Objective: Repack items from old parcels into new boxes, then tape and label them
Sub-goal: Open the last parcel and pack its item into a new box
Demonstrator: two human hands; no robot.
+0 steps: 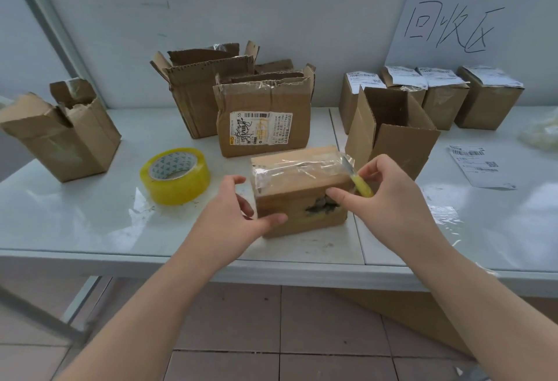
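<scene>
A small taped cardboard parcel (297, 190) with a torn hole in its front face sits near the table's front edge. My left hand (232, 214) grips its left front corner, thumb on the front face. My right hand (383, 196) holds a yellow-handled utility knife (359, 183) whose blade lies at the right end of the clear tape across the parcel's top. A roll of yellow-tinted tape (175, 175) lies flat to the left. An open empty box (392, 130) stands just behind on the right. A loose shipping label (480, 166) lies on the table at the right.
Several opened old boxes stand behind: one torn (63, 136) at the left, two more (262, 118) at the centre. Several sealed, labelled boxes (471, 93) line the back right under a handwritten sign (453, 27). The white table (90, 223) ends close to me.
</scene>
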